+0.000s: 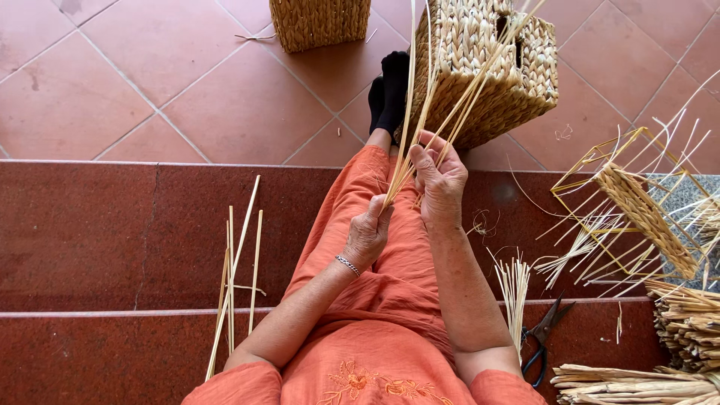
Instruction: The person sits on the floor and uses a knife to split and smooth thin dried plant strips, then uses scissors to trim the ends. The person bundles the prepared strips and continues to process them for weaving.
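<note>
I sit on a red step in orange clothes. My left hand (368,231), with a bracelet on the wrist, is closed around the lower end of a bundle of thin pale straw stalks (442,97). The stalks fan upward over my lap. Just above and to the right, my right hand (439,180) has its fingers among the same stalks, pinching and separating some of them.
A woven straw basket (491,67) stands on the tiled floor beyond my feet, another basket (319,22) at the top. Loose stalks (232,277) lie to my left. At the right sit a half-woven wire frame (645,210), scissors (544,337), cut stalks (514,289) and straw bundles (686,322).
</note>
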A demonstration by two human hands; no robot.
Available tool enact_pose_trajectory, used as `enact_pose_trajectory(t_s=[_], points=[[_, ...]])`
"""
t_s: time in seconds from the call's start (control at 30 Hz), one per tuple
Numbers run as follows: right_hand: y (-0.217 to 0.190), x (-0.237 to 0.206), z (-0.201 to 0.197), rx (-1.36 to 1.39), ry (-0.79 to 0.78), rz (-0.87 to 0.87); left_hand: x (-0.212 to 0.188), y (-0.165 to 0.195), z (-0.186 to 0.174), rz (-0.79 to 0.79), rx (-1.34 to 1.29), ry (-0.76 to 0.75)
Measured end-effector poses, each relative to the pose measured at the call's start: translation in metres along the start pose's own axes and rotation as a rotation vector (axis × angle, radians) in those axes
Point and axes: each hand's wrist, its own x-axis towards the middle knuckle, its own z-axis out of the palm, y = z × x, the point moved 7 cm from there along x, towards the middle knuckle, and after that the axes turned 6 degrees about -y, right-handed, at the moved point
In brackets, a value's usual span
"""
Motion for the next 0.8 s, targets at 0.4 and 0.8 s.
enact_pose_trajectory(t_s=[0.4,0.8], points=[[0.009,0.000,-0.018,0.179,-0.068,-0.017,0.001,-0.004,0.001,-0.082,-0.060,-0.049],[0.027,-0.032,-0.016,0.166,-0.147,0.060,0.001,-0.026,0.009,-0.328,-0.789,-0.127]])
